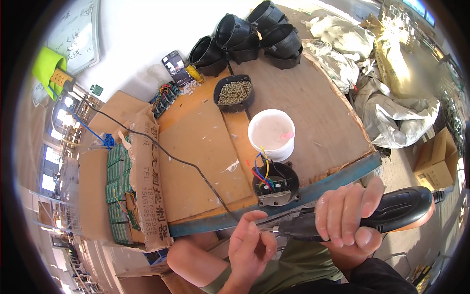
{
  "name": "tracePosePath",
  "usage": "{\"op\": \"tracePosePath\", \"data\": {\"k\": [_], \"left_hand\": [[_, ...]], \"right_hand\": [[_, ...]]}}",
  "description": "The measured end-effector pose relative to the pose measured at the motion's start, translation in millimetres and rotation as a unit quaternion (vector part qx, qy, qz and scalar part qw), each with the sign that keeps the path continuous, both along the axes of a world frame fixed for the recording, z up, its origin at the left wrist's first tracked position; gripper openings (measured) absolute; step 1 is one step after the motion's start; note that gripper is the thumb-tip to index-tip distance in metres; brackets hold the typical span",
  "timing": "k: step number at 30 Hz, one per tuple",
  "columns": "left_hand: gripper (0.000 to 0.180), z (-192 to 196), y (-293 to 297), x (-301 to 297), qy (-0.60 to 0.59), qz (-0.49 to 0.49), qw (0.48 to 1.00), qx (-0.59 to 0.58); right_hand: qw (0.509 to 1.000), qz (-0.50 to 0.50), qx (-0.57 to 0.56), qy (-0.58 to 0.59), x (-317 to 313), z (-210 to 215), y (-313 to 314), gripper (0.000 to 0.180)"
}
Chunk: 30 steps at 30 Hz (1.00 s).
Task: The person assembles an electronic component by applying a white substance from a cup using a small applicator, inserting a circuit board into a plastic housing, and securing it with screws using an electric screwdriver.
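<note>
Head view. Right hand [350, 215] wraps a black power driver [404, 208]; left hand [252, 245] half-curled at its tip, any pinched piece can't be told. Just beyond, at desk [338, 177] edge: round black housing [289, 183], uncovered, wires in, ends loose; looks part-assembled. Farther: white tub [286, 154], black bowl [242, 105], stacked black housings [235, 32].

This is a workshop (power tool [404, 208], workbench [338, 175], circuit boards [116, 183]).

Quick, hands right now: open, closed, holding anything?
Left hand: curled near the tip of the black power driver; whether it grips anything small can't be told.
Right hand: closed around that driver.
</note>
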State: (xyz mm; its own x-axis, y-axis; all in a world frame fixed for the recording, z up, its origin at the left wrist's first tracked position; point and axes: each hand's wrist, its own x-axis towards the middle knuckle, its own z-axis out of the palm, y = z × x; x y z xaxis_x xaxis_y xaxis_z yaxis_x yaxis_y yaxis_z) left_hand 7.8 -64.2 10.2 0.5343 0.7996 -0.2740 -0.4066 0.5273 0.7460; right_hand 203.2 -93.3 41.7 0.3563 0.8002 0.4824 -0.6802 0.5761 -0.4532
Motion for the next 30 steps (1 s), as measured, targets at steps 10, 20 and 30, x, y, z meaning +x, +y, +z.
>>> {"op": "tracePosePath", "data": {"k": [10, 20, 30], "left_hand": [[0.037, 7, 1, 9, 0.048, 0.012, 0.999, -0.012], [0.037, 7, -1, 12, 0.063, 0.010, 0.998, -0.011], [0.039, 9, 11, 2, 0.033, -0.105, 0.992, -0.065]], "right_hand": [[1.000, -0.006, -0.011, 0.022, 2, -3, -3, 0.031], [0.999, -0.004, -0.013, 0.031, 6, -4, -5, 0.030], [0.998, 0.040, 0.005, 0.044, 14, -13, 2, 0.030]]}}
